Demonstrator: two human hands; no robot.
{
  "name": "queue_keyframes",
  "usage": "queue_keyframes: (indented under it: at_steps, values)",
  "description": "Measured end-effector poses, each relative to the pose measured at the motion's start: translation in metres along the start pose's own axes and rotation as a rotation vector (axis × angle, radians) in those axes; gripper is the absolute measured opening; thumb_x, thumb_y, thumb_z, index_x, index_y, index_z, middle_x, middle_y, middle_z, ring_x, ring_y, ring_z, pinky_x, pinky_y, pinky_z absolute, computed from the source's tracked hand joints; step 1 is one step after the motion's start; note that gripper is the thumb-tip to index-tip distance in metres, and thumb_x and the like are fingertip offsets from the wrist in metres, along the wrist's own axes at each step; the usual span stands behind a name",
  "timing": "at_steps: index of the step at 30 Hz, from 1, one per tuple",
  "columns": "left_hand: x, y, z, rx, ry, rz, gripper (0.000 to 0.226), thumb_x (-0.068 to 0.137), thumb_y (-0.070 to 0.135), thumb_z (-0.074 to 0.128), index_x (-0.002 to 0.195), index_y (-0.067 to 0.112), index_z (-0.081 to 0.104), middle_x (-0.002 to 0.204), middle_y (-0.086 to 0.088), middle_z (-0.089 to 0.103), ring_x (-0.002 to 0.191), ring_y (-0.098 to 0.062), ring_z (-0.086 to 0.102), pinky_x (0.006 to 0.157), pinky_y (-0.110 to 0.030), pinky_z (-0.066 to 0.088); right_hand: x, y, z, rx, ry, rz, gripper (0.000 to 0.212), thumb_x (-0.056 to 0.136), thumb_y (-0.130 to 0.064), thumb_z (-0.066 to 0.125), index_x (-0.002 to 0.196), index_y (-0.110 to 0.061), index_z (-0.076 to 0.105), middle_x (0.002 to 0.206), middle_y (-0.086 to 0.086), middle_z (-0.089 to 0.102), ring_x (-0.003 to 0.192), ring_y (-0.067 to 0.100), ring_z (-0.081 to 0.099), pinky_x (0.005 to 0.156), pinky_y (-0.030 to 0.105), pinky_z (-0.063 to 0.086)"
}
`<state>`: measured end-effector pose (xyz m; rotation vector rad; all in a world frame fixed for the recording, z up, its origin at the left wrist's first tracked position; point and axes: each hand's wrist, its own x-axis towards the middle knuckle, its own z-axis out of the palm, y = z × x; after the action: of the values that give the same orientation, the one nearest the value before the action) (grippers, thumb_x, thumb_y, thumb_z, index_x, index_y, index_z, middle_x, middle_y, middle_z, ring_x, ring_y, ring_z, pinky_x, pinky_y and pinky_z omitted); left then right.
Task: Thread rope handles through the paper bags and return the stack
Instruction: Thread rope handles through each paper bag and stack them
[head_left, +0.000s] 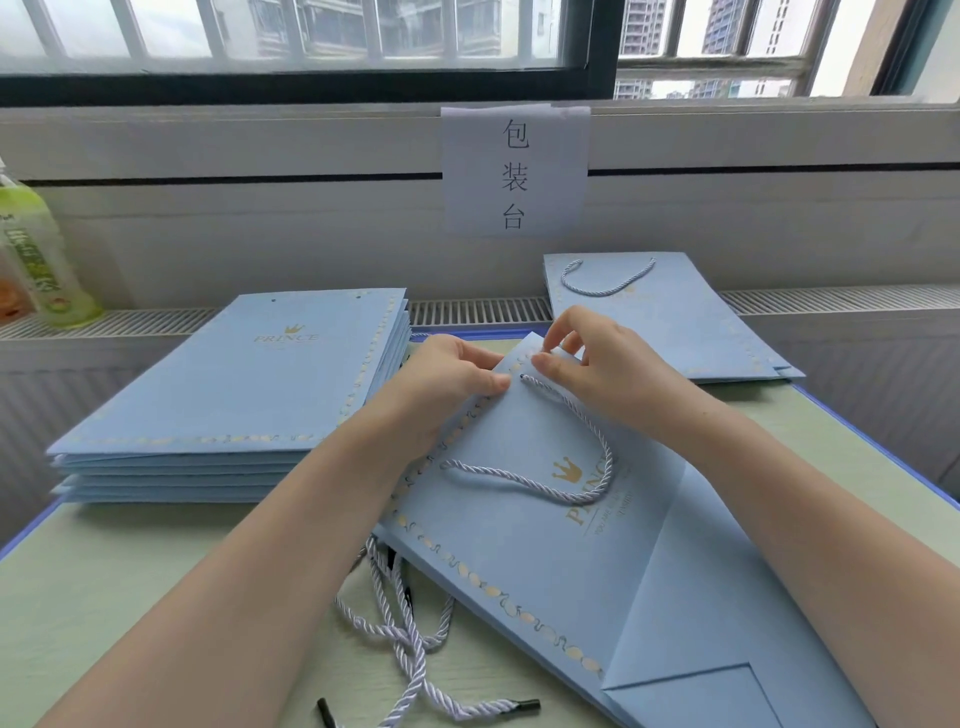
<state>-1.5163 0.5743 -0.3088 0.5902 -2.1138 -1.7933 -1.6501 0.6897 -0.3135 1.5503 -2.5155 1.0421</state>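
At table centre, the paper bag (545, 545) lies flat; left hand (447, 384) grips its top edge, right hand (587, 364) pinches beside the hole holding the rope handle (587, 467). Next: thread its free end.

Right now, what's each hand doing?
Left hand: grips the bag at its top edge, thumb on the face.
Right hand: pinches the bag's top edge beside the hole where the rope enters.
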Motion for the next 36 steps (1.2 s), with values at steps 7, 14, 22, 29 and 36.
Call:
queue_keyframes:
  at_steps: [7, 14, 22, 29, 36]
  values:
    - [0.003, -0.002, -0.001, 0.124, 0.094, 0.059, 0.013, 0.088, -0.001, 0.060, 0.094, 0.005, 0.069, 0.081, -0.012, 0.069, 0.068, -0.020, 0.065, 0.069, -0.033, 0.055, -0.002, -0.004, 0.001, -0.051, -0.095, -0.014, 0.026, 0.084, -0.045, 0.062, 0.088, -0.021, 0.055, 0.108, -0.001, 0.040, 0.106, 0.014, 0.036, 0.084, 0.026, 0.030]
    - [0.010, -0.009, 0.003, 0.505, 0.202, 0.118, 0.012, 0.090, 0.020, 0.062, 0.101, 0.017, 0.064, 0.084, -0.003, 0.065, 0.078, -0.018, 0.062, 0.077, -0.030, 0.049, 0.000, -0.002, 0.000, -0.109, 0.014, -0.065, 0.021, 0.095, -0.025, 0.050, 0.089, -0.007, 0.058, 0.106, 0.002, 0.045, 0.102, 0.017, 0.043, 0.075, 0.021, 0.027]
    - [0.002, 0.001, 0.003, 0.934, 0.387, 0.184, 0.040, 0.094, 0.053, 0.040, 0.106, 0.018, 0.056, 0.107, 0.000, 0.058, 0.100, -0.021, 0.055, 0.083, -0.037, 0.045, 0.004, 0.008, -0.012, 0.073, 0.339, 0.119, 0.021, 0.100, -0.026, 0.039, 0.090, -0.009, 0.047, 0.082, 0.007, 0.059, 0.078, 0.027, 0.052, 0.071, 0.036, 0.043]
    - [0.003, 0.005, -0.005, 0.733, 0.302, 0.044, 0.042, 0.090, 0.041, 0.059, 0.091, 0.000, 0.069, 0.083, -0.012, 0.066, 0.073, -0.021, 0.059, 0.073, -0.031, 0.047, 0.010, 0.006, -0.037, 0.861, 0.391, 0.343, 0.008, 0.096, -0.009, 0.045, 0.096, -0.011, 0.052, 0.078, 0.001, 0.045, 0.055, 0.010, 0.043, 0.047, 0.020, 0.041]
    - [-0.002, 0.007, -0.004, 0.533, 0.034, -0.023, 0.036, 0.088, 0.044, 0.058, 0.088, 0.009, 0.068, 0.075, -0.003, 0.068, 0.065, -0.014, 0.059, 0.068, -0.030, 0.052, 0.009, 0.003, -0.038, 1.109, 0.373, 0.222, 0.026, 0.092, 0.008, 0.038, 0.102, -0.008, 0.057, 0.076, 0.003, 0.041, 0.051, 0.008, 0.032, 0.040, 0.017, 0.026]
